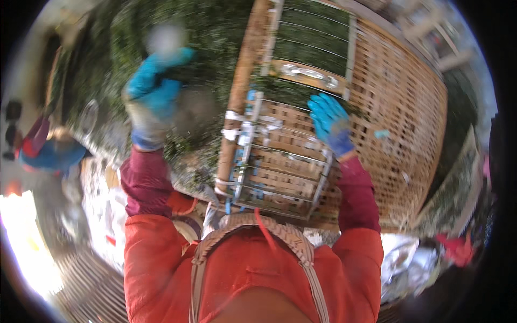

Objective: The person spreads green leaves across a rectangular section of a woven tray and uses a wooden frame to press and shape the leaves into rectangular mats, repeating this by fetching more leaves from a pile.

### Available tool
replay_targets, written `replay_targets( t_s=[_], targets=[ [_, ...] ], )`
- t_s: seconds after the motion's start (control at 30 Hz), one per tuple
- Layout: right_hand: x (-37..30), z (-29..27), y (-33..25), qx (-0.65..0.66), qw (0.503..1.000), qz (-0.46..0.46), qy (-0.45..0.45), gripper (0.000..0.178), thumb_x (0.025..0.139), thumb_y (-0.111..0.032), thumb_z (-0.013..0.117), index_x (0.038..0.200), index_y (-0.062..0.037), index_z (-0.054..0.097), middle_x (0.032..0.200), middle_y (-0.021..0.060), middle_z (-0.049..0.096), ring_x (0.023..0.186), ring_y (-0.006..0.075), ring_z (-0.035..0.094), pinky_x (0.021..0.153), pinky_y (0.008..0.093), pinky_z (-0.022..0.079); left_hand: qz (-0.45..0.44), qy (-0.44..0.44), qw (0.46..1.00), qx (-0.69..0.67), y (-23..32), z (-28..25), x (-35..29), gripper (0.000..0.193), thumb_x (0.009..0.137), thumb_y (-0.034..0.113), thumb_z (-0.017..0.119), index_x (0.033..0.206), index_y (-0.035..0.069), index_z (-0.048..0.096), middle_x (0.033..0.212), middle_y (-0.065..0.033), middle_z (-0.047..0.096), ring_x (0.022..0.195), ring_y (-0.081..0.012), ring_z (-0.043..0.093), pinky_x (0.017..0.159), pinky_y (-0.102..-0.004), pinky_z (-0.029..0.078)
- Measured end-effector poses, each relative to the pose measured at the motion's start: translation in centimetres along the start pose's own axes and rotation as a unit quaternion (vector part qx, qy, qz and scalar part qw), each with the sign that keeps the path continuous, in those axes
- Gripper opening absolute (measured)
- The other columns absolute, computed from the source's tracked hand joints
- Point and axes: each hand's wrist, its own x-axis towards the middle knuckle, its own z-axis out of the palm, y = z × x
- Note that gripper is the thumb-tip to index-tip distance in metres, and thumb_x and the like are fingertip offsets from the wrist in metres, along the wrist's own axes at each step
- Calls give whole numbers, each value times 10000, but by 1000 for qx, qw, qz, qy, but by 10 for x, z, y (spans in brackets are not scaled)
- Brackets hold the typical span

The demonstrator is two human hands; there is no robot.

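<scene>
My left hand (153, 102), in a blue-and-white glove, is over a large heap of small green leaves (210, 43). Its thumb and fingers stand apart, and nothing shows between them, though the hand is slightly blurred. My right hand (327, 118), gloved in blue, lies flat with fingers stretched at the right side of a metal-wire frame (285, 153). Beside its fingertips a strip of leaves runs under a wooden bar with a metal handle (307, 74). Beyond the bar, the frame's far section is packed with leaves (312, 40); woven slats show through the near section.
A wide woven bamboo tray (398, 107) lies under the frame and extends right. A wooden pole (237, 102), wrapped with white ties, separates it from the leaf heap. Plastic sheeting (404, 264) lies at the lower right. Another person in blue and red (54, 153) is at the far left.
</scene>
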Motion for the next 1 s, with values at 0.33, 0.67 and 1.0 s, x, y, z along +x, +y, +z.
replay_targets(
  t_s=[0.33, 0.67, 1.0],
  targets=[
    [-77, -53, 13, -87, 977, 180, 72, 300, 903, -58, 684, 1198, -44, 743, 1385, 125, 666, 1351, 380, 559, 1140, 504, 462, 186, -174, 934, 252, -120, 153, -42, 508, 856, 0, 666, 1350, 109, 624, 1334, -169, 672, 1220, -421, 639, 1061, -481, 533],
    [-13, -22, 26, -113, 992, 25, -54, 306, 987, -376, 687, 1111, -112, 779, 1314, 66, 711, 1412, 296, 528, 1267, 560, 276, 108, -353, 807, 462, -130, 131, -52, 480, 1030, 522, 532, 1395, 245, 674, 1482, 23, 621, 1561, -313, 320, 1292, -624, -4],
    [3, -14, 9, -75, 989, 13, -126, 414, 957, -232, 703, 1331, -57, 682, 1384, 131, 669, 1264, 330, 636, 1095, 466, 498, 129, -338, 818, 447, -105, 165, -59, 528, 1021, 538, 535, 1439, 232, 634, 1532, 11, 577, 1557, -339, 321, 1267, -670, 2]
  ],
)
